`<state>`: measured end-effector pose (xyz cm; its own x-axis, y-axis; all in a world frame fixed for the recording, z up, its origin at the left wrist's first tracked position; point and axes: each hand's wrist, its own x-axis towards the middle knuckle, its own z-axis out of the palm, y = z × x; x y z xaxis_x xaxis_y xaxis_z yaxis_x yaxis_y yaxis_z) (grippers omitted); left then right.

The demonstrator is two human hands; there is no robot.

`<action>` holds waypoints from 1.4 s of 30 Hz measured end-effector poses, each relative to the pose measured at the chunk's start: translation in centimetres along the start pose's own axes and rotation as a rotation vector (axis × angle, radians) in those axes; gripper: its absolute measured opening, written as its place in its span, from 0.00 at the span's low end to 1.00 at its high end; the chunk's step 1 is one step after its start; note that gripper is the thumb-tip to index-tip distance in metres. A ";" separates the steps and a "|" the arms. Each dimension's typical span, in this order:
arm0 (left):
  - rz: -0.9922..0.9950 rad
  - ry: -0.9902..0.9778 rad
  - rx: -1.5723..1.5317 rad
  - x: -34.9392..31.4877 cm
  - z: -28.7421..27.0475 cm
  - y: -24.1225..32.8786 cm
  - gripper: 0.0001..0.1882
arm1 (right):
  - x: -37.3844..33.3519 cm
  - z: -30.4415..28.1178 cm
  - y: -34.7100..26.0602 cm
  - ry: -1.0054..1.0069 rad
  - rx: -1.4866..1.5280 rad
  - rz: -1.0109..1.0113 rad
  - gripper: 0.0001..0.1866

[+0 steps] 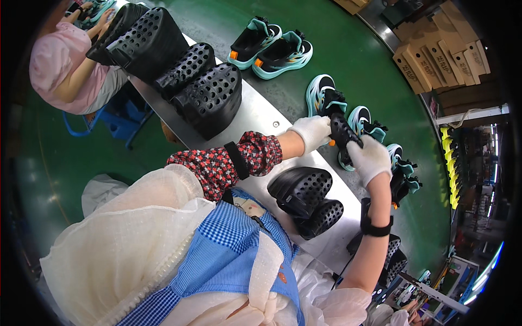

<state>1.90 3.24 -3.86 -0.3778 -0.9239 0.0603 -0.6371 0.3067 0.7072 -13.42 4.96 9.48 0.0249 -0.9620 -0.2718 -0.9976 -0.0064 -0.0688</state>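
Note:
Both my hands wear white gloves. My left hand (312, 132) and my right hand (370, 158) together grip a black perforated shoe form (343, 132), pressing it into a teal and black sneaker (353, 127) on the green conveyor belt (348, 60). The sneaker under the form is partly hidden by my hands. Another teal sneaker (321, 92) stands just left of it, touching or nearly so.
A pair of teal sneakers (272, 48) lies farther up the belt and more (402, 176) lie below my right hand. Black perforated forms are stacked (179, 70) on the steel ledge (261, 117), with more (307, 198) near my body. Another person (65, 65) sits at upper left. Cardboard boxes (435, 54) lie beyond the belt.

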 end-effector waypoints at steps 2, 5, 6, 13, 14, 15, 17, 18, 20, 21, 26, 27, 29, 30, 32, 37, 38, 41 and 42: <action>0.027 -0.020 0.046 -0.4 -0.5 0.2 0.12 | 2.1 -0.3 0.2 -0.053 -0.082 -0.073 0.22; 0.001 -0.059 0.078 -0.6 -1.0 -0.1 0.12 | 4.8 -1.0 -2.1 -0.133 -0.197 -0.070 0.22; 0.028 -0.019 0.078 -0.4 -0.9 -0.7 0.12 | 5.6 -0.5 -3.3 -0.116 -0.224 -0.057 0.21; -0.247 -0.312 0.141 1.5 -2.2 0.3 0.20 | 9.8 5.8 -6.1 0.029 -0.085 0.124 0.23; -0.287 -0.419 0.168 2.2 -2.3 0.0 0.21 | 10.2 6.1 -5.9 0.023 -0.083 0.121 0.23; -0.262 -0.429 0.213 2.6 -2.3 -0.3 0.18 | 10.3 5.9 -6.1 -0.004 -0.024 0.094 0.24; -0.291 -0.429 0.235 3.3 -1.3 -1.9 0.18 | 10.9 5.3 -6.5 -0.115 0.068 0.015 0.25; -0.300 -0.433 0.258 3.5 -1.0 -1.9 0.18 | 11.2 5.5 -6.4 -0.119 0.070 0.023 0.25; -0.300 -0.461 0.291 4.0 -0.8 -2.0 0.18 | 12.1 5.9 -6.5 -0.177 0.074 0.007 0.25; -0.320 -0.476 0.288 4.4 -0.9 -2.1 0.18 | 12.4 6.0 -6.6 -0.155 0.052 0.015 0.23; -0.267 -0.486 0.288 4.6 -1.6 -2.9 0.19 | 15.8 8.8 -7.2 -0.051 0.106 0.092 0.18; -0.272 -0.490 0.289 4.5 -1.4 -3.2 0.19 | 16.0 8.9 -7.3 -0.055 0.099 0.077 0.18; -0.237 -0.420 0.250 4.5 -1.1 -3.8 0.18 | 16.4 9.0 -7.4 -0.068 0.086 0.045 0.17; -0.232 -0.428 0.253 4.6 -1.0 -3.7 0.18 | 16.4 9.2 -7.4 -0.070 0.091 0.053 0.17; -0.368 -0.435 0.280 4.6 -0.7 -3.3 0.17 | 16.0 9.7 -7.3 -0.010 0.121 0.065 0.18; -0.199 -0.434 0.407 3.6 -1.5 -2.6 0.15 | 12.2 7.2 -5.7 -0.078 0.195 -0.113 0.25; -0.201 -0.390 0.362 3.4 -1.7 -3.7 0.14 | 9.7 5.0 -6.7 -0.114 0.266 -0.080 0.23; -0.172 -0.490 0.477 3.8 -3.4 -2.0 0.16 | 2.8 4.0 -3.2 0.125 0.472 -0.201 0.19; -0.149 -0.539 0.572 4.5 -3.5 -2.3 0.17 | 0.5 3.6 -2.3 0.181 0.476 -0.224 0.18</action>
<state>4.02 -2.43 -2.71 -0.4408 -0.7718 -0.4584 -0.8973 0.3930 0.2011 -10.87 5.45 6.08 0.1798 -0.9831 -0.0347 -0.8290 -0.1324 -0.5434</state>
